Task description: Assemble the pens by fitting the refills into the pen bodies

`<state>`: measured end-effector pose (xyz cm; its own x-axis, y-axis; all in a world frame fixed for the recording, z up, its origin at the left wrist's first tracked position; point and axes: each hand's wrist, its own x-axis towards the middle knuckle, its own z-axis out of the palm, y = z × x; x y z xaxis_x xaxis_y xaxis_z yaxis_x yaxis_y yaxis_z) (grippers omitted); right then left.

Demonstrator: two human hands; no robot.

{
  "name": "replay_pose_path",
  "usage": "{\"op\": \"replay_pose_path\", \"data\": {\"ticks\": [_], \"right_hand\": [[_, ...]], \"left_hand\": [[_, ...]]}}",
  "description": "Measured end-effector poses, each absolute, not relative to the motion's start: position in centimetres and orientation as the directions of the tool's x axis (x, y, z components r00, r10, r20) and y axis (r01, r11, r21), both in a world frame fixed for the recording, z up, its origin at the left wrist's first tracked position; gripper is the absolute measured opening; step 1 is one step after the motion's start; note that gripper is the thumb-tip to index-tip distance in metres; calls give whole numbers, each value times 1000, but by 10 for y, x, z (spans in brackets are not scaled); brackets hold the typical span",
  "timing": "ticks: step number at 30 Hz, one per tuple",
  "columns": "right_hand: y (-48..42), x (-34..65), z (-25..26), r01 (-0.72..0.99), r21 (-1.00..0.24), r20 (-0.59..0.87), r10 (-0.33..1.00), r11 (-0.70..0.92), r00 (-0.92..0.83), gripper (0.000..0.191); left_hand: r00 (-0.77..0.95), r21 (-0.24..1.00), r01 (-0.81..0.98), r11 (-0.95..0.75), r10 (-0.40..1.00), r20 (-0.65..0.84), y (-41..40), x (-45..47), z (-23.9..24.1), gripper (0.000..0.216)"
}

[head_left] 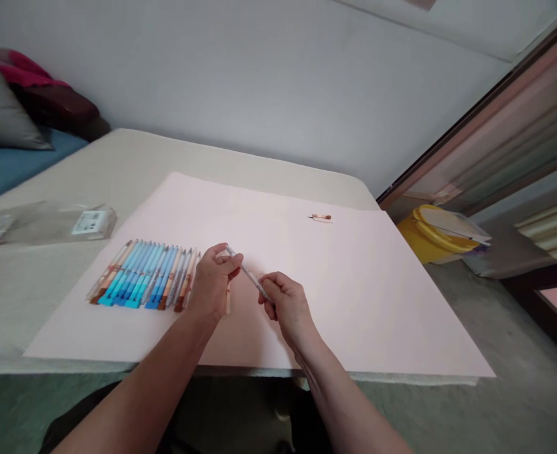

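Note:
A slim, pale pen (251,276) is held at a slant between my two hands, above a large light pink sheet (354,302). My left hand (212,277) pinches its upper end between thumb and fingers. Lower down, the fingers of my right hand (285,306) are closed round the other end. Left of my hands lies a neat row of pens (141,274) in blues, turquoise, browns and greys, side by side; my left hand and forearm hide part of its right end. A small brown-and-pale piece with a dark thin tip (321,217) rests farther back on the sheet.
A clear plastic package (46,224) with a white label lies on the table's left. The cream-covered table (241,154) meets a pale wall behind. A yellow bucket (430,236) stands on the floor at right. A grey cushion (4,107) is at far left.

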<state>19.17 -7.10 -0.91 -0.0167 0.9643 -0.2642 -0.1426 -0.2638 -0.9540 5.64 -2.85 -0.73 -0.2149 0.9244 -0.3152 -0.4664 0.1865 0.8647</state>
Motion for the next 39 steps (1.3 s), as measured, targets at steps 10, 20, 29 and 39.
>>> {"op": "replay_pose_path", "data": {"ticks": [10,20,29,39], "right_hand": [[-68,197,-17,-500,-659,-457,827,-562,-326,20],[-71,191,-14,-175,-908,-365,923,-381,-120,27],[-78,202,-11,284,-957,16,989,58,-148,41],[-81,203,-5,73,-997,-34,957,-14,-288,31]], "left_hand": [[-133,857,-495,142,963,-236,-31,53,4,62],[-176,825,-553,115,952,-251,-28,51,-3,51],[-229,809,-579,97,934,-276,-23,44,-1,33],[-115,772,-600,208,933,-341,-22,44,-3,36]]}}
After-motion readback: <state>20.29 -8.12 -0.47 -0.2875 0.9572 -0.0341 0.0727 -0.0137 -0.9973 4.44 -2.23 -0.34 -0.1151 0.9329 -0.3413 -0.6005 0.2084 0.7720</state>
